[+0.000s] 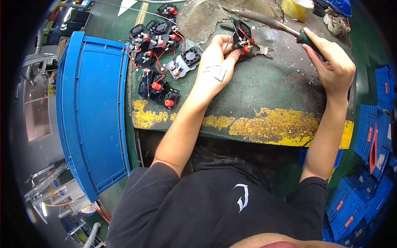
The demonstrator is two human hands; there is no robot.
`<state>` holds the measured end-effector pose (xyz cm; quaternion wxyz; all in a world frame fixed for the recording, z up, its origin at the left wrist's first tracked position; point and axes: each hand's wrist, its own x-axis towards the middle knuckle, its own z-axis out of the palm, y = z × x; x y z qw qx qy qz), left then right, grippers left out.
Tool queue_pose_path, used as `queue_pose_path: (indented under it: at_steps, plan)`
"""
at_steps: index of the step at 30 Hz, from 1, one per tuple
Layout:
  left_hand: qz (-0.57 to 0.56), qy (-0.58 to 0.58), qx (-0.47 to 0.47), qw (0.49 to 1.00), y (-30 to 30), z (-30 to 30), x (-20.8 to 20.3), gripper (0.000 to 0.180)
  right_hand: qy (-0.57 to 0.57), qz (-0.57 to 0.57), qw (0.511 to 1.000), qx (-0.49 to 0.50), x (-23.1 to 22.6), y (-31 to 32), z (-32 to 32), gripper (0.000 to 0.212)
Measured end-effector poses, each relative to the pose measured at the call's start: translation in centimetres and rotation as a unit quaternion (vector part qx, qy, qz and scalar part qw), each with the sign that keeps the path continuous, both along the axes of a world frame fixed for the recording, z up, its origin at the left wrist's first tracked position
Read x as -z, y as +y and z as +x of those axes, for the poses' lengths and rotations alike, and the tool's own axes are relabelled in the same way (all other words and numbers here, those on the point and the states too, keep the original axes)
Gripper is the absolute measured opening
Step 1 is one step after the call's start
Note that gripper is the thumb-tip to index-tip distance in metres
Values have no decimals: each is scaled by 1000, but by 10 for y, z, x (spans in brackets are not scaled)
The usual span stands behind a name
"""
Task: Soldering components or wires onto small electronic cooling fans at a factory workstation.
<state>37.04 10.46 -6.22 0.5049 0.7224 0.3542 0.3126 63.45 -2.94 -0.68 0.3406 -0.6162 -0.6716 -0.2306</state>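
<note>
My left hand [217, 66] is closed on the edge of a black fan plate [244, 31], a small cooling fan with red wires and a red terminal post [247, 48]. A thin grey strand rises beside those fingers; whether they grip it too is unclear. In my right hand [336, 66] is a soldering iron [269, 19], held by its dark green handle. Its long shaft points left above the fan plate, the tip [223, 7] apart from it. Partly hidden under the plate lies a metal-jawed tool [266, 52] resembling pliers.
Left of my left hand, several similar black fan plates [159, 39] are heaped on the worn green table [264, 91], with a lighter grey one [184, 62]. A yellow-white tub [298, 9] and a crusty lump [337, 24] stand far right. Blue bins [99, 111] flank the table.
</note>
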Motion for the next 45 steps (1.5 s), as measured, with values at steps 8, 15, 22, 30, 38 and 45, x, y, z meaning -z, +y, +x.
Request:
queue_pose_path:
  at_steps: [8, 15, 22, 30, 38, 45]
  plan:
    - [331, 171, -108, 922, -6, -2, 2, 29, 7, -16, 1000, 11, -4, -5, 0, 36]
    - [299, 134, -111, 938, -1, -9, -23, 25, 6, -15, 1000, 24, 2, -3, 0, 37]
    - [362, 214, -22, 907, 12, 11, -37, 19, -32, -15, 998, 55, -1, -7, 1, 35]
    - [365, 247, -19, 897, 25, 14, -32, 13, -33, -13, 997, 70, -1, -8, -1, 36]
    - [371, 208, -86, 901, 28, 14, -17, 18, -38, -5, 997, 73, -2, -7, -2, 36]
    - [354, 221, -134, 899, 25, 18, -23, 20, -28, 3, 997, 75, 0, -7, -1, 37]
